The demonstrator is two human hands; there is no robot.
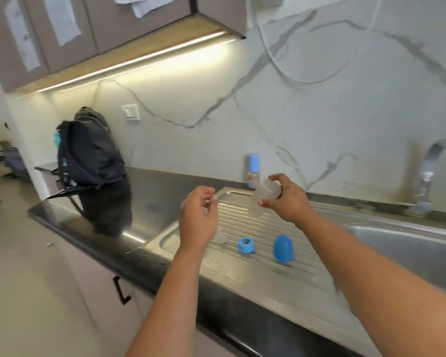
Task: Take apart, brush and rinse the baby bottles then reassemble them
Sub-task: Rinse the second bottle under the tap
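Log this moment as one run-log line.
right hand: holds bottle body | left hand: grip unclear | ring, cap: on drainboard

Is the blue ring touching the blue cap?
Apart. The head view shows bare ribbed drainboard between the ring and the cap.

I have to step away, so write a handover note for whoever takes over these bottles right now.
Right hand grips the clear bottle body over the drainboard. Left hand is loosely curled; whether it holds anything is unclear.
On the drainboard: clear teat, blue collar ring, blue cap.
The second bottle stands assembled by the wall.
Done: first bottle taken apart.
Left: brush, rinse and reassemble it at the sink with the tap, then do the second bottle. No brush in view.
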